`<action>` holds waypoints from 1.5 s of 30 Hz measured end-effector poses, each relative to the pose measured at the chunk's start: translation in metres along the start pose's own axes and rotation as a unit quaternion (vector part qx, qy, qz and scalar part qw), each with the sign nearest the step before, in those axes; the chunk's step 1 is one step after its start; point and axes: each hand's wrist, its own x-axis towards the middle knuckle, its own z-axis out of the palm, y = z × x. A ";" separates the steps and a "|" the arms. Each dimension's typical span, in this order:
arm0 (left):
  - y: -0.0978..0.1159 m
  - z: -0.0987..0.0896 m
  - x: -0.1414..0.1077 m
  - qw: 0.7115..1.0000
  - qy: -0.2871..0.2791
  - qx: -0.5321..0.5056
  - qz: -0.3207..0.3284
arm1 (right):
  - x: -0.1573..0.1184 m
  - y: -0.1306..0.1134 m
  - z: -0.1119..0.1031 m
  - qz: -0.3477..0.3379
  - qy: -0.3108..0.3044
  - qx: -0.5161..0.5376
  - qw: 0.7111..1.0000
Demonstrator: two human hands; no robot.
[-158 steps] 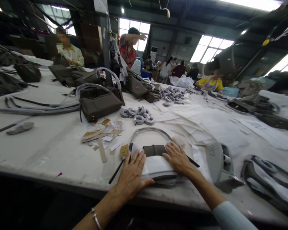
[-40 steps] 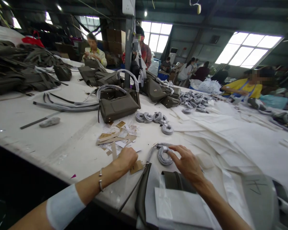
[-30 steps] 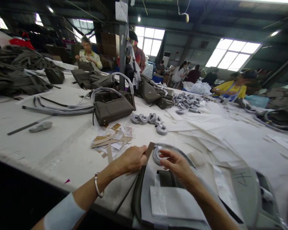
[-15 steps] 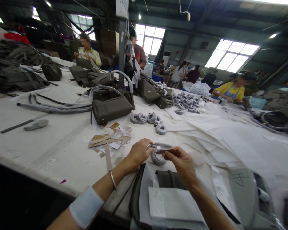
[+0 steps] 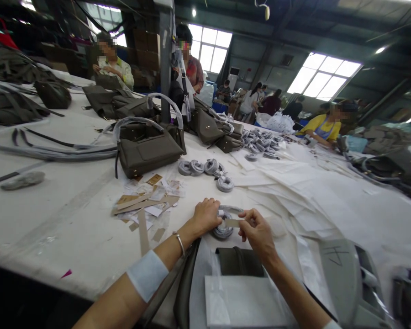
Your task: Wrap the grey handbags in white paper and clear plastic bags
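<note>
A strap (image 5: 222, 233) coiled into a ring and wrapped in greyish plastic lies on the table in front of me. My left hand (image 5: 207, 216) grips its left side, fingers bent over the edge. Between the thumb and fingers of my right hand (image 5: 256, 230) is a narrow beige strip (image 5: 232, 223), its far end reaching over the coil. What the fingertips of my left hand touch is partly hidden. Just below my hands lies a dark olive bag (image 5: 239, 261), with a white sheet (image 5: 239, 299) in clear plastic on it.
Loose cards and paper strips (image 5: 147, 203) are scattered to the left. More wrapped coils (image 5: 225, 183) sit beyond my hands, near an olive handbag (image 5: 150, 151). White sheets (image 5: 287, 201) spread to the right, beside a grey curved object (image 5: 342, 274). Co-workers stand around the far table.
The strip in my right hand shows its beige face now, where it looked dark brown before. My left hand has closed in on the coil. The view has shifted slightly right.
</note>
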 end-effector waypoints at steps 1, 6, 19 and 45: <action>0.001 0.002 0.001 1.000 0.001 0.004 -0.002 | 0.001 0.000 0.002 -0.002 -0.001 0.013 1.000; 0.004 0.008 0.004 1.000 0.004 0.012 -0.015 | 0.009 -0.007 0.007 0.002 -0.019 0.023 1.000; 0.005 -0.011 -0.007 0.999 0.027 -0.004 -0.034 | -0.003 -0.021 0.002 -0.004 -0.103 0.124 0.987; 0.016 -0.029 -0.026 0.991 0.069 -0.116 0.000 | 0.017 -0.010 0.025 -0.504 -0.026 -0.377 0.777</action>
